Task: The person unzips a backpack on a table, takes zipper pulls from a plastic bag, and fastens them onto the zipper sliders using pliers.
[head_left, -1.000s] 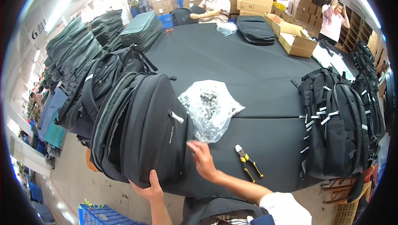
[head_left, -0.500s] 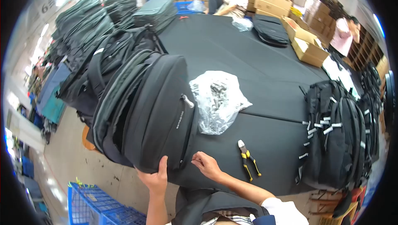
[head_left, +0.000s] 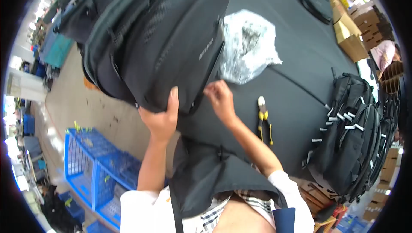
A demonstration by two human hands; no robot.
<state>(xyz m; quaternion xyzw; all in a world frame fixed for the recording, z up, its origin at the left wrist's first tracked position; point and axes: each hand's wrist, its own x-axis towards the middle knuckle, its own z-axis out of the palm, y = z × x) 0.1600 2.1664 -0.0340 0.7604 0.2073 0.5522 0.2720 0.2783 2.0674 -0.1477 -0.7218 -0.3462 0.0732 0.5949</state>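
Note:
A black backpack point(head_left: 171, 40) stands at the upper left of the black table point(head_left: 296, 44), its front towards the right. My left hand point(head_left: 162, 115) grips the lower edge of this backpack, thumb on the front and fingers behind. Beside the backpack's lower right edge, my right hand point(head_left: 219, 98) has its fingers pinched together; anything between them is too small to make out. A clear plastic bag point(head_left: 249, 46) of small grey pieces lies right of the backpack. Pliers with yellow and black handles point(head_left: 264, 121) rest on the table to the right of my right hand.
Several black backpacks point(head_left: 349, 134) with white zip pulls stand at the right. Blue plastic crates point(head_left: 92, 164) are on the floor at the lower left. An open carton point(head_left: 349, 40) and a dark flat bag point(head_left: 315, 1) lie at the upper right, near a person in pink point(head_left: 384, 55).
The view has tipped downward and turned, so things sit higher in it. My right hand's fingers, spread earlier, are drawn together near the backpack's lower edge. My left hand keeps its hold.

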